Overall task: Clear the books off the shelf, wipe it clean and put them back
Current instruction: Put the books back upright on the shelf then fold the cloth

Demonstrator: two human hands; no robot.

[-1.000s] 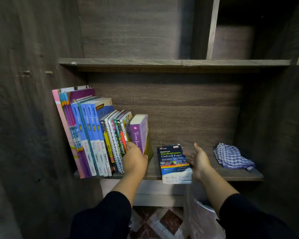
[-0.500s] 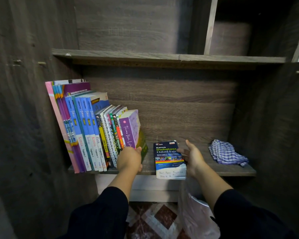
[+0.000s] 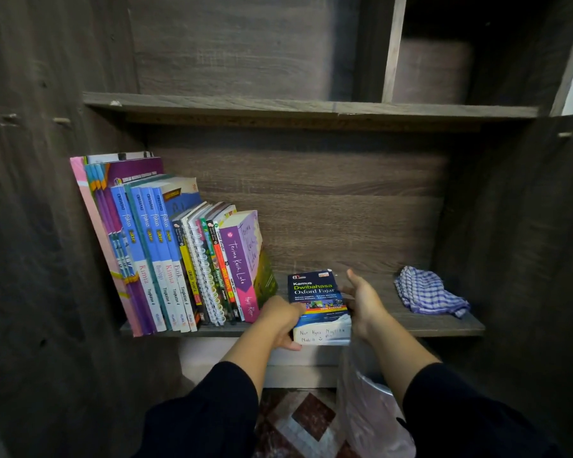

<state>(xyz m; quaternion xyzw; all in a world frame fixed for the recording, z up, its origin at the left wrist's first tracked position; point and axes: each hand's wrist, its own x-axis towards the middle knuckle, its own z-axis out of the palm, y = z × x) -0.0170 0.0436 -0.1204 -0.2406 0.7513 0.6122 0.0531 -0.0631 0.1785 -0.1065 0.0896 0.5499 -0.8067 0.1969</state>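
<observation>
A thick blue dictionary (image 3: 317, 294) lies flat on the wooden shelf (image 3: 444, 323), its front end overhanging the edge. My left hand (image 3: 280, 320) grips its left side, thumb on the cover and fingers under the front corner. My right hand (image 3: 361, 302) presses against its right side with the thumb raised. A row of books (image 3: 159, 252) stands at the shelf's left end, leaning left against the cabinet wall. The outermost is a purple book (image 3: 242, 259), free of my hands. A blue-and-white checked cloth (image 3: 427, 294) lies crumpled at the right end.
An upper shelf board (image 3: 311, 107) runs just above the book compartment. Dark cabinet walls close in on both sides. Below the shelf stands a bin lined with a clear plastic bag (image 3: 368, 404), on a patterned tile floor (image 3: 305, 421).
My left hand left the purple book, which now stands with the row, and moved right onto the dictionary's left side. My right hand closed in against its right side.
</observation>
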